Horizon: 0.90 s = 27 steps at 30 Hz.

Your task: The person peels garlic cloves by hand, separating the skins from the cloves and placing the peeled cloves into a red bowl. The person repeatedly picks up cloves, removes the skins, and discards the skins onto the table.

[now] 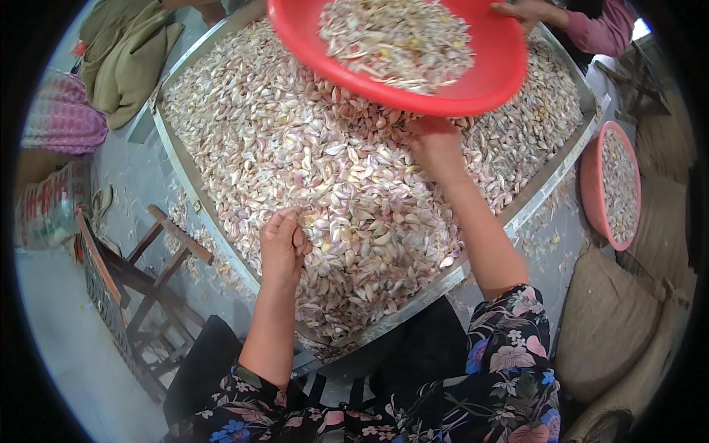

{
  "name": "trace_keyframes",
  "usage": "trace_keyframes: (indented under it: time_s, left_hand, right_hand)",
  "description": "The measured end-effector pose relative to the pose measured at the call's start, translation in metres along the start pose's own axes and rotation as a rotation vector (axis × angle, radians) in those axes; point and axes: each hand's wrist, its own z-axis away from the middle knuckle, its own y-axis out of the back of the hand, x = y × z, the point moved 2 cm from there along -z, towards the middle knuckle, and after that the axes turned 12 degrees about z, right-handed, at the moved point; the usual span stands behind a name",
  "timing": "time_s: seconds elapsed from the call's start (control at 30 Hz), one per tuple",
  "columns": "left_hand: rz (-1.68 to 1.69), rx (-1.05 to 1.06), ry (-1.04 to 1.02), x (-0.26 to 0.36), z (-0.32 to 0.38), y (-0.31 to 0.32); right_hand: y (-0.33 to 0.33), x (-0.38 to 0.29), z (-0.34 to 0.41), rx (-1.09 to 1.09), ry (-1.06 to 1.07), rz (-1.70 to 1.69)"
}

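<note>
A wide metal-edged tray is heaped with garlic cloves. Low over the cloves at the left of centre is my left hand, its thumb and fingers pinched together; whether something small is between them cannot be told. My right hand reaches to the underside of a red plastic basin, its fingers blurred and partly hidden, so its hold is unclear. The tilted basin contains garlic skins and bits. Another person's hand grips the basin's rim at upper right.
A pink basin of garlic pieces stands right of the tray, near burlap sacks. A wooden-framed chair is at left. Olive cloth lies at upper left. Other people are at the tray's far side. Skins litter the floor.
</note>
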Motion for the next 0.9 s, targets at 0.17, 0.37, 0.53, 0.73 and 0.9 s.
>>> trace_keyframes:
  time_s: [0.17,0.37,0.53,0.73,0.9]
  left_hand:
    - [-0.001,0.011,0.018,-0.006,0.001,-0.002]
    - [-0.02,-0.033,0.023,-0.008,0.003,-0.003]
    - [-0.042,-0.085,0.055,-0.015,0.006,-0.008]
    - [-0.079,-0.128,0.043,-0.023,0.01,-0.023]
    - [0.048,-0.174,0.103,-0.023,0.013,-0.025]
  right_hand:
    - [-0.027,-0.053,0.005,-0.239,0.23,-0.085]
    - [-0.021,-0.026,0.019,-0.355,0.099,-0.134]
    - [0.013,0.013,0.037,-0.065,-0.072,-0.19]
    - [0.021,-0.023,0.067,-0.392,-0.277,-0.729]
    - [0.088,-0.068,0.074,-0.349,-0.006,-0.517]
